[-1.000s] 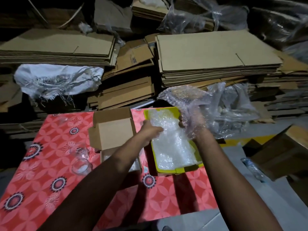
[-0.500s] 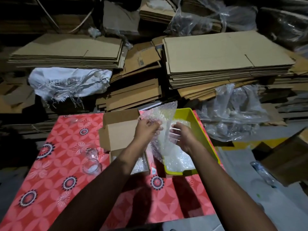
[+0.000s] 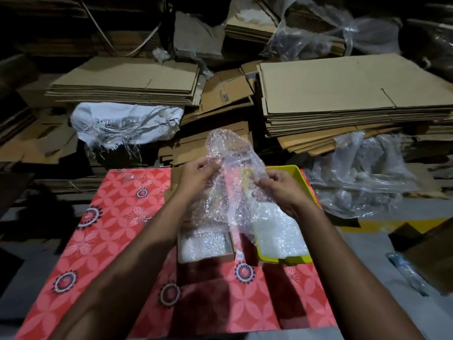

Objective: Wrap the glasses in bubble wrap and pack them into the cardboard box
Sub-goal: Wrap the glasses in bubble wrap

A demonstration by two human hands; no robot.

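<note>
Bubble wrap (image 3: 203, 244) inside cardboard box (image 3: 229, 256)

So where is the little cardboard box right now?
In the head view, the cardboard box sits on the red patterned cloth, below the held bubble wrap and left of the yellow tray.

A sheet of bubble wrap (image 3: 232, 177) hung between 2 hands above the table: the left hand (image 3: 196, 177) pinched its left edge, the right hand (image 3: 282, 190) its right edge. Below it, on the tablecloth (image 3: 110, 229), an open cardboard box (image 3: 203, 246) sat just left of a plastic tray (image 3: 296, 173), each with bubble wrap inside. Behind the table lay 2 stacks of flattened cardboard (image 3: 343, 87), left and right, with a torn woven sack (image 3: 122, 123) before the left stack. A heap of plastic sheeting (image 3: 362, 173) lay right of the tray, below the right stack.
</note>
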